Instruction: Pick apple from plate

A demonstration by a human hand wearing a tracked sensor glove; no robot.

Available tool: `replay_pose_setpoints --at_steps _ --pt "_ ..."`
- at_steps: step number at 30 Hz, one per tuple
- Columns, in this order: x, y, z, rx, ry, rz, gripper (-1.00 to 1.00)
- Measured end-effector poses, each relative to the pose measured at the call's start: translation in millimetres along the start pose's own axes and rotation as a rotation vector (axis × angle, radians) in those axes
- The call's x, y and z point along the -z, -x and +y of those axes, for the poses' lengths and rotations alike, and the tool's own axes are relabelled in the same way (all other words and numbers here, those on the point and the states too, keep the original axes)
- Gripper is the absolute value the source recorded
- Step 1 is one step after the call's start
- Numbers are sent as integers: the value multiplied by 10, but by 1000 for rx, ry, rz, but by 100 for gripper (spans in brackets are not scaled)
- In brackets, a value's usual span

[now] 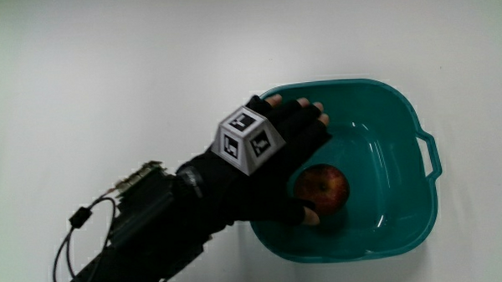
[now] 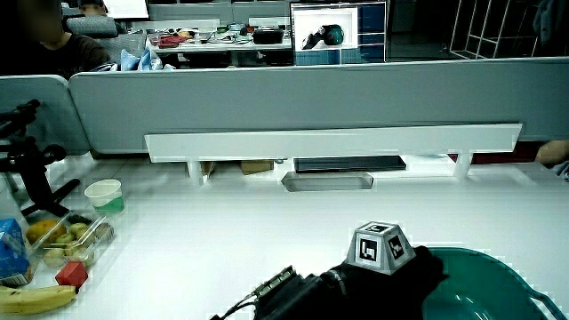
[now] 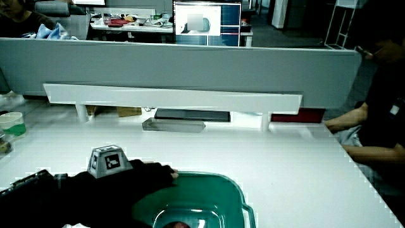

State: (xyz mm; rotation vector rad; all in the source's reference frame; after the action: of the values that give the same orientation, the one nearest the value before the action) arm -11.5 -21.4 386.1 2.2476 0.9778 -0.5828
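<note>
A red apple (image 1: pixel 324 187) lies in a teal basin (image 1: pixel 401 119) with side handles. The gloved hand (image 1: pixel 289 152), with the patterned cube (image 1: pixel 249 139) on its back, hovers over the basin's rim beside the apple. Its fingers are stretched out flat and hold nothing, and the thumb tip lies against the apple's side nearer the person. Both side views show the hand (image 2: pixel 391 284) (image 3: pixel 136 177) low over the basin (image 2: pixel 484 284) (image 3: pixel 209 190). Only a sliver of the apple (image 3: pixel 179 224) shows in a side view.
A clear box of fruit (image 2: pixel 67 238), a banana (image 2: pixel 36 300) and a green-and-white cup (image 2: pixel 105 196) stand at the table's edge, away from the basin. A grey tray (image 2: pixel 326 180) lies under the low partition's white shelf (image 2: pixel 329 142). A wired device (image 1: pixel 140 191) sits on the forearm.
</note>
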Motion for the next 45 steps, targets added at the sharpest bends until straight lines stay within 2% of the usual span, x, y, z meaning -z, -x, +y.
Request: replay_pose_setpoints --at_steps 1,2,3,6,7,8,9,10,11,12,14,20,30,37,45 --pt "43 -12 29 20 3 25 0" --pt "78 -33 48 3 19 18 0" --pt "59 -89 36 -56 64 -28 0" --pt "63 -168 60 -81 91 -26 0" --pt "93 -169 88 -60 83 -22 0" --pt "128 -168 114 -77 105 -44 0" --pt "156 -178 148 -61 98 -29 0" --pt "144 -220 145 -79 94 -31 0" --pt "148 -245 158 -73 111 -22 0" --pt "145 -271 159 -80 107 2 0" --pt "183 -293 180 -100 129 11 0" --pt "262 -328 243 -123 147 63 0" --pt "305 -324 278 -132 158 54 0" --pt "343 -332 315 -149 150 66 24" --pt "349 -341 333 -139 134 66 52"
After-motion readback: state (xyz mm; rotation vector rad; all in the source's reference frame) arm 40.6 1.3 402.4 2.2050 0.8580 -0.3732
